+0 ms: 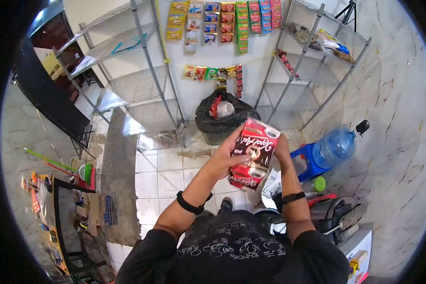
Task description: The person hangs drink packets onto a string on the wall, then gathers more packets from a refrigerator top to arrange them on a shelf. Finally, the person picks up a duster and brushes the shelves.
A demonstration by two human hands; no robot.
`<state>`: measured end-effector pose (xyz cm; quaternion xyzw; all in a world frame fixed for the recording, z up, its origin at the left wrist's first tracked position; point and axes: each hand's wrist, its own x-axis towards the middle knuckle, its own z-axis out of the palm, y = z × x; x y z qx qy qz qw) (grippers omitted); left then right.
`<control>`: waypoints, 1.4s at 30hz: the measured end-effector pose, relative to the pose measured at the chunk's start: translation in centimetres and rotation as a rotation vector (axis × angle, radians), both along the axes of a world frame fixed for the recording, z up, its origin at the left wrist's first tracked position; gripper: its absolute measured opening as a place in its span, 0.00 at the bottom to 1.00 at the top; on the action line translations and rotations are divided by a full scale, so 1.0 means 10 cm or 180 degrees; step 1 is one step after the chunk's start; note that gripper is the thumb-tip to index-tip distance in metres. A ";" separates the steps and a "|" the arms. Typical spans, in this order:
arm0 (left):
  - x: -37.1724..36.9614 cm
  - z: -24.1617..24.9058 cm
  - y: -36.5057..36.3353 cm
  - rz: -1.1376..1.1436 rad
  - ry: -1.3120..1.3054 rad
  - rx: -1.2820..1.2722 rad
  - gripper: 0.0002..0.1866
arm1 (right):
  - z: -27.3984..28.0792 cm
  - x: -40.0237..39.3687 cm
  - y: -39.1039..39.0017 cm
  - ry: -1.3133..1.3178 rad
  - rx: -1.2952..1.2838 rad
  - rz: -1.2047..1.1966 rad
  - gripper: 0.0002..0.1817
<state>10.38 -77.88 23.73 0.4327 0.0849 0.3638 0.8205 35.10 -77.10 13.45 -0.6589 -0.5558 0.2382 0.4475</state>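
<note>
Red and dark coffee packets (258,144) are held up in front of my chest, a bit right of the middle of the view. My left hand (227,158) grips their left side, its thumb lying across the front. At the right edge, my right hand (282,150) is against the packets, its fingers mostly hidden behind them. A second red part of the packets hangs below the upper one, tilted. Black bands are on both wrists.
Beyond the packets stands a black-lined bin (210,118). Wire shelves (132,90) rise at left and more shelves (312,66) at right. Sachet strips (227,23) hang on the wall. A water bottle (333,146) rests on a blue stand (307,163) at right.
</note>
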 end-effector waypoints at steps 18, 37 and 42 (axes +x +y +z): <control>1.85 -0.54 2.91 -0.0002 0.0795 0.1354 0.49 | 0.49 1.39 2.98 0.3382 -0.0375 0.1171 0.30; 3.02 -0.92 5.02 0.0898 0.0889 0.1228 0.45 | 0.49 2.45 5.93 0.2626 -0.0482 0.1118 0.35; 3.30 -0.96 5.24 0.1110 0.0888 0.1422 0.45 | 0.45 2.76 6.25 0.2989 -0.0502 0.1395 0.35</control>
